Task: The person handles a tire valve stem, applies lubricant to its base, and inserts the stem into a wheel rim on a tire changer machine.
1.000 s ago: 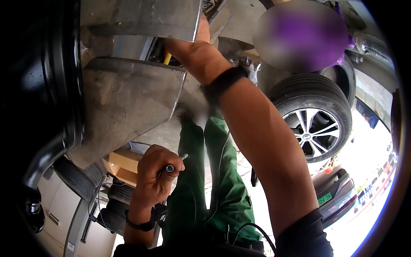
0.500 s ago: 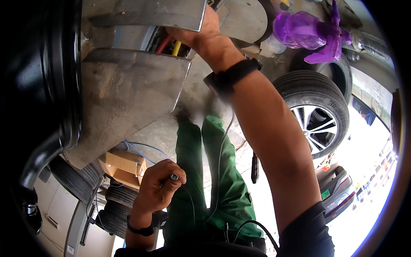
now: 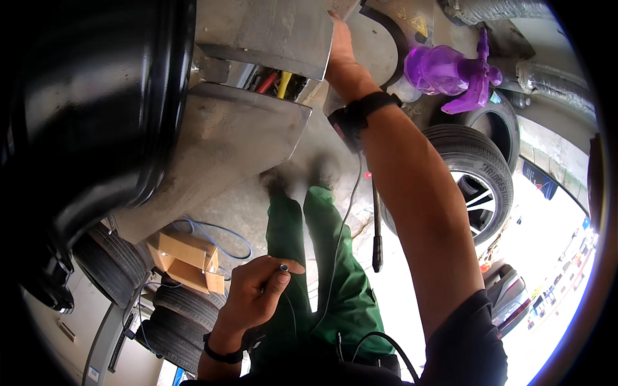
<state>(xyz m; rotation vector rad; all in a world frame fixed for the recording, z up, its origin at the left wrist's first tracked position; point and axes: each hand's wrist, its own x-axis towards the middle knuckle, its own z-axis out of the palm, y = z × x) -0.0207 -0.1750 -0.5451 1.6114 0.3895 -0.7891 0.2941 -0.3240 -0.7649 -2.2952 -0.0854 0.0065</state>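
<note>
Small metal tool [image 3: 284,267] is clamped in left hand [image 3: 252,293], over green trousers [image 3: 347,302] — judged stiff, light, slick, best gripped behind its round tip — right hand [image 3: 344,56] part-hidden by grey panel [image 3: 277,32], grip can't be told

Letters [image 3: 487,179] and a warning sign [image 3: 418,25]
Pale letters curve along the tyre [image 3: 460,145]; the sign, a yellow triangle, marks a grey surface [image 3: 410,9]; the post's [image 3: 103,341] label [image 3: 94,373] is too small to read.
</note>
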